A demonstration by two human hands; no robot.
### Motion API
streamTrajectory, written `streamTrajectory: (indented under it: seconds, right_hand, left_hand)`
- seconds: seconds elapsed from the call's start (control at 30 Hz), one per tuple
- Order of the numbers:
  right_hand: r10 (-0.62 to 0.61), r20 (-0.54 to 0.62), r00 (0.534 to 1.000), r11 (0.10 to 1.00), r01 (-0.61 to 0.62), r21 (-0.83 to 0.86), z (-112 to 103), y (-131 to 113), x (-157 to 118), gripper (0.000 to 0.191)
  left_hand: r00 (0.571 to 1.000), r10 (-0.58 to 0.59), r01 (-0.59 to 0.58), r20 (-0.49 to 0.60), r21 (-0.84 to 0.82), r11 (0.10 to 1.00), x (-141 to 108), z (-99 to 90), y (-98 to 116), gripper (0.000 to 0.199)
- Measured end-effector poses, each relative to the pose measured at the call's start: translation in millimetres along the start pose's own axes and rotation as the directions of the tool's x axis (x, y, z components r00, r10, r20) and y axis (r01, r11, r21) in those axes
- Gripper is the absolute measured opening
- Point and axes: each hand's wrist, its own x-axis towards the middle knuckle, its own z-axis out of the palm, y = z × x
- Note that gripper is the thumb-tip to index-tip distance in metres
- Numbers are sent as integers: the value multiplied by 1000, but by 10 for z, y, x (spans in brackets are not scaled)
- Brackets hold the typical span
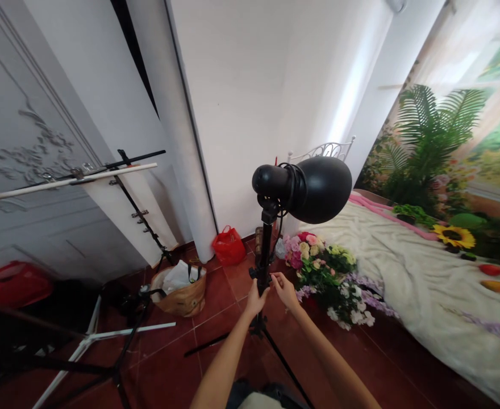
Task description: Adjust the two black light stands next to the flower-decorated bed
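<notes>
A black lamp (322, 190) with its cable looped round the neck tops a black stand (266, 241) on tripod legs. My left hand (256, 300) is closed round the stand's pole, just below a knob on its left side. To the right of the pole is my right hand (284, 289), fingers bent and thumb and forefinger close together near the stand's collar. What those fingertips hold, if anything, is too small to make out.
At the right, a bed (386, 244) bears a sunflower (453, 236) and fake fruit. Flowers (318, 261) stand beside it. On the left are a basket bag (186, 295), a red bag (228, 245), a white-legged stand (88, 338) and a clamped crossbar (105, 174).
</notes>
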Motion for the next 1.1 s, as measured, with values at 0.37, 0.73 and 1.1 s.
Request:
streamTrajectory:
  seconds: [0.37,0.73,1.1]
  right_hand:
    - [131,196,972,954,-177,243,-75,44,-62,54]
    - [50,48,998,977,-58,206,-6,119,91,43]
    - [386,-174,906,881,-306,361,315,83,185,45]
  left_hand:
    - [996,81,-85,48,79,993,2,-4,20,44]
    - [997,70,-72,33,80,994,51,29,3,50]
    - [998,52,-53,27,18,998,18,40,43,53]
